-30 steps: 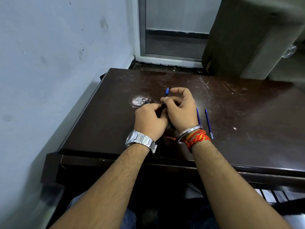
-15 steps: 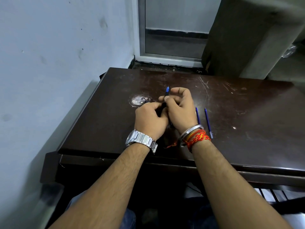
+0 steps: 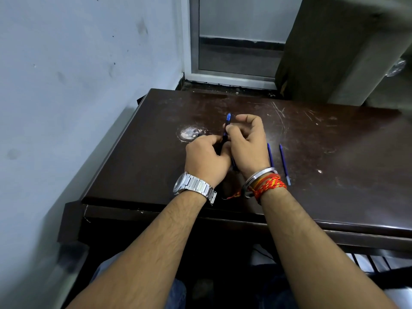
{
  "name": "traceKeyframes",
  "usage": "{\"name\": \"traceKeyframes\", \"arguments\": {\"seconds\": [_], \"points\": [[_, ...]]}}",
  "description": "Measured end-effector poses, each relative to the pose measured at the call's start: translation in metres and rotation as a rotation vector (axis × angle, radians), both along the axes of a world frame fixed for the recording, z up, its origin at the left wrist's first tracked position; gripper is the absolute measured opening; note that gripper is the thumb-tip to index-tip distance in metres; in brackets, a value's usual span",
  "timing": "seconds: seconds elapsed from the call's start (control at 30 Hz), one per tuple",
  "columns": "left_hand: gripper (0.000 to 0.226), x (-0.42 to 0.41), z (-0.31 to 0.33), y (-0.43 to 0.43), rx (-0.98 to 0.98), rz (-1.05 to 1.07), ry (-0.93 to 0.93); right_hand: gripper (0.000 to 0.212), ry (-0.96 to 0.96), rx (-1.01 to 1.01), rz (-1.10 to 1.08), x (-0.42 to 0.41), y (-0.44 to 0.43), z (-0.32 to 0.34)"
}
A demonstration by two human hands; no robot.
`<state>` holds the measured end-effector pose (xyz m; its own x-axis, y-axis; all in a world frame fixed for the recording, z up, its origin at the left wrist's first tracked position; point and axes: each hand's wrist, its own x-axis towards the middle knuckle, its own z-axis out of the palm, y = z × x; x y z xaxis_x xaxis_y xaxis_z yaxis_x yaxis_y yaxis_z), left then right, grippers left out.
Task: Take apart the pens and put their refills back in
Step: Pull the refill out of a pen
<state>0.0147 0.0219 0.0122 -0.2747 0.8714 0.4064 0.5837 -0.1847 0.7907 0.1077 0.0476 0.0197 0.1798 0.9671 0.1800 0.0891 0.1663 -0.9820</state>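
Note:
Both hands meet over the middle of the dark wooden table [image 3: 334, 175]. My left hand [image 3: 206, 159] and my right hand [image 3: 247, 143] grip one blue pen [image 3: 227, 123] between them. Its blue end sticks up past my right thumb and fingers; the lower part is hidden between the hands. Two thin blue refills lie side by side on the table just right of my right wrist, one refill [image 3: 270, 153] nearer the hand and the other refill [image 3: 284, 163] farther right.
A pale worn patch [image 3: 189, 133] marks the tabletop left of the hands. A blue-grey wall [image 3: 66, 108] runs along the table's left edge. Behind the table stand a window frame [image 3: 234, 72] and a dark cabinet [image 3: 334, 45].
My right hand has opened its fingers a little and shifted slightly right along the pen, so more of the blue end shows. The refills have stayed in place.

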Motion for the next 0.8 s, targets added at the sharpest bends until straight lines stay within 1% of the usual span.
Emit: {"name": "traceKeyframes", "arguments": {"seconds": [0.1,0.2,0.27,0.43,0.53,0.63,0.7,0.73,0.77,0.8], "points": [[0.011,0.000,-0.001,0.000,-0.007,0.012,0.015,0.033,-0.059,0.016,-0.033,0.001,-0.002,0.001],[0.013,0.001,-0.002,-0.001,0.017,-0.001,0.008,0.026,-0.042,0.045,-0.068,0.000,-0.001,0.004],[0.010,0.002,-0.001,-0.002,0.023,-0.019,-0.012,0.022,0.010,0.044,-0.091,0.000,-0.001,0.007],[0.012,0.003,-0.002,-0.001,0.030,-0.035,-0.016,0.022,0.120,0.084,-0.139,0.004,-0.001,0.014],[0.011,0.003,-0.002,-0.003,0.025,-0.041,-0.017,0.023,0.218,0.130,-0.172,0.009,-0.001,0.018],[0.009,0.002,-0.001,-0.003,0.016,-0.022,-0.029,0.024,0.241,0.178,-0.247,0.016,0.002,0.019],[0.009,0.000,-0.001,-0.002,0.004,0.018,-0.056,0.022,0.213,0.148,-0.305,0.021,0.004,0.016],[0.010,-0.001,-0.002,-0.001,-0.004,0.042,-0.066,0.020,0.153,0.106,-0.321,0.025,0.005,0.014],[0.010,-0.002,-0.002,0.000,-0.014,0.065,-0.074,0.018,0.040,0.051,-0.318,0.029,0.006,0.010],[0.011,-0.002,-0.002,0.000,-0.026,0.085,-0.081,0.016,-0.113,-0.018,-0.285,0.033,0.007,0.007]]}}
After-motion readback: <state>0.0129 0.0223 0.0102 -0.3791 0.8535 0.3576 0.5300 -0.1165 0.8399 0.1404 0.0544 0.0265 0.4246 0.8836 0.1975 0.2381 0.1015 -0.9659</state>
